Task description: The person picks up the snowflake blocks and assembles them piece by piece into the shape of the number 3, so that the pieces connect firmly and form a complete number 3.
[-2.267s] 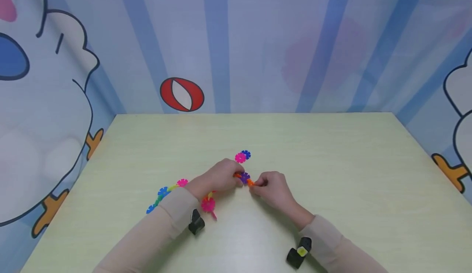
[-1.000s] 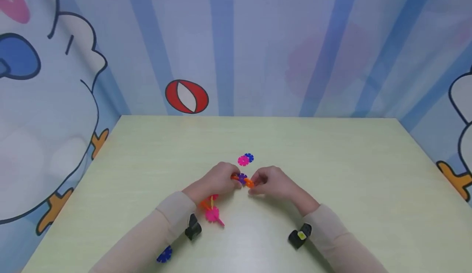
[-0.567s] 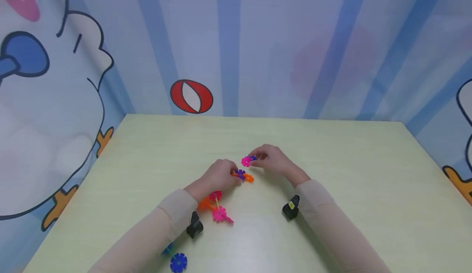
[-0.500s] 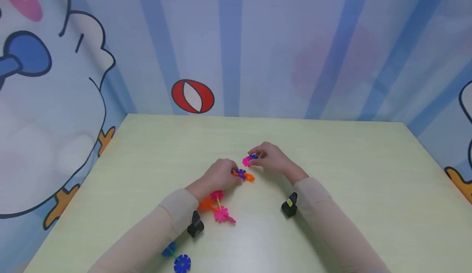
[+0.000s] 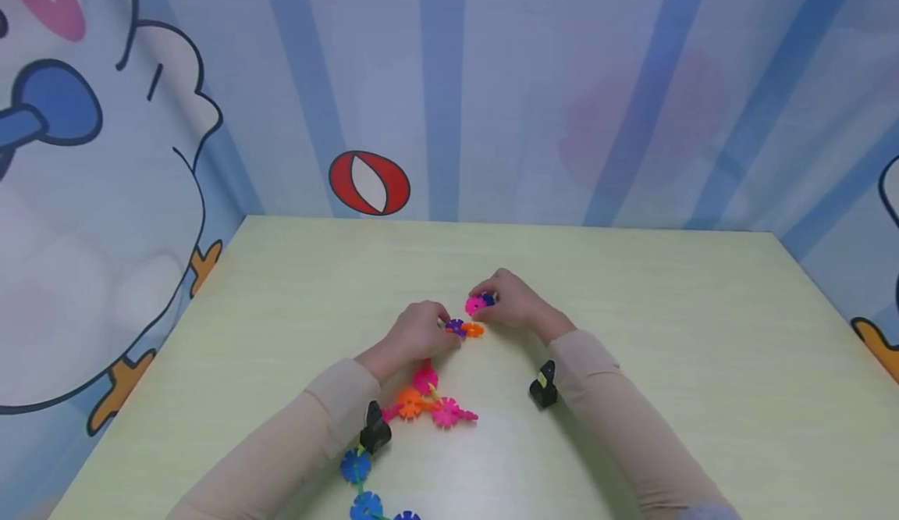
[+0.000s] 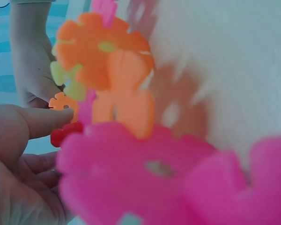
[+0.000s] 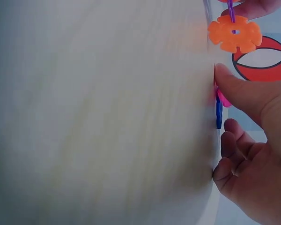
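In the head view my left hand pinches a chain of slotted plastic snowflake discs near a purple disc with an orange disc at its end. The rest of the chain runs back under that wrist: a pink disc, another orange disc, then blue discs closest to me. My right hand has thumb and fingers around a joined pair, a pink disc and a dark blue disc, low at the table surface. Its fingers partly cover the blue one.
The pale table stretches out on both sides, ending at a striped blue backdrop with a printed red ball. Black wrist cameras hang beneath both sleeves. The blue end of the chain runs out of the frame at the bottom.
My right hand has left the orange end disc and moved up to the pink and blue pair, closing around it. The left hand keeps hold while the chain's trailing part has swung right, toward me.
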`<action>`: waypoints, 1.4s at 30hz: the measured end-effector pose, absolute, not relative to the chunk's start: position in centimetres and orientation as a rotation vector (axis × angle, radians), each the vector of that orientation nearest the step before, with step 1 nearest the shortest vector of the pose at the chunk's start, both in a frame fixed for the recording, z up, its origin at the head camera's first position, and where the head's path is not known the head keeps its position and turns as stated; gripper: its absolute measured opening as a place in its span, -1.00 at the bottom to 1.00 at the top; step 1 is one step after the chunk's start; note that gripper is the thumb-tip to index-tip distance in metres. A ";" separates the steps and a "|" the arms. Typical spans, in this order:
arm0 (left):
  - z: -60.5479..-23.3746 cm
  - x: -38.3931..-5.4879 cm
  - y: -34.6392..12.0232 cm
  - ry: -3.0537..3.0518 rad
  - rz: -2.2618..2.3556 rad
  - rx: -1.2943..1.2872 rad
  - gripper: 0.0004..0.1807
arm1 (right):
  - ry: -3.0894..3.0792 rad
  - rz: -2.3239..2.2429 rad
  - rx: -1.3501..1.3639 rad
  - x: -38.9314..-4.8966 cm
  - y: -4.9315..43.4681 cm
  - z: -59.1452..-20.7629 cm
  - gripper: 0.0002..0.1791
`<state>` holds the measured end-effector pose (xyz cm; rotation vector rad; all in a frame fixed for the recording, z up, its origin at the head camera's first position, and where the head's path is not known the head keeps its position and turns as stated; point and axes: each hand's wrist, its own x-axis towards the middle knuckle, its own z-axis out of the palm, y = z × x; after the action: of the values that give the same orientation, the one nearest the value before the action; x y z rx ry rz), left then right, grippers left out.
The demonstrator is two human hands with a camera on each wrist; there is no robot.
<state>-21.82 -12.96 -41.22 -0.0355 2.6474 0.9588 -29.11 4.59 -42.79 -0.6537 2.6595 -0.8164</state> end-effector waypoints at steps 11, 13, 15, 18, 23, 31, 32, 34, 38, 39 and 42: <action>-41.2 -21.3 -13.1 2.654 0.946 -0.009 -0.57 | 2.676 -1.040 -0.496 -28.1 5.7 -43.1 -0.77; -41.0 -21.3 -13.1 2.650 0.937 -0.008 -0.56 | 2.658 -1.070 -0.442 -27.7 6.1 -43.1 -0.76; -40.9 -21.4 -13.0 2.647 0.920 -0.008 -0.55 | 2.633 -1.102 -0.393 -27.5 6.5 -43.1 -0.75; -40.6 -21.6 -12.9 2.639 0.882 -0.023 -0.53 | 2.579 -1.155 -0.320 -27.0 7.1 -43.1 -0.74; -39.7 -21.7 -12.6 2.647 0.727 -0.008 -0.47 | 2.456 -1.241 -0.224 -26.1 7.8 -43.2 -0.72; -39.2 -22.7 -12.4 2.663 0.648 0.282 -0.53 | 2.268 -1.421 -0.148 -24.7 7.8 -43.6 -0.69; -39.4 -22.8 -12.4 2.654 0.663 0.303 -0.54 | 2.250 -1.440 -0.143 -24.6 7.8 -43.7 -0.69; -39.7 -23.2 -12.4 2.634 0.697 0.330 -0.55 | 2.224 -1.471 -0.131 -24.5 7.7 -43.8 -0.70; -40.2 -23.7 -12.5 2.607 0.731 0.377 -0.56 | 2.209 -1.504 -0.119 -24.4 7.7 -44.1 -0.70; -40.2 -23.9 -12.5 2.601 0.734 0.383 -0.56 | 2.208 -1.508 -0.119 -24.4 7.7 -44.1 -0.70; -40.4 -24.2 -12.7 2.590 0.735 0.398 -0.55 | 2.219 -1.498 -0.107 -24.3 7.8 -44.0 -0.71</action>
<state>-24.17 -12.73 -40.41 0.3981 2.5898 0.7347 -24.26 7.78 -43.98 -0.1073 2.2193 -1.4985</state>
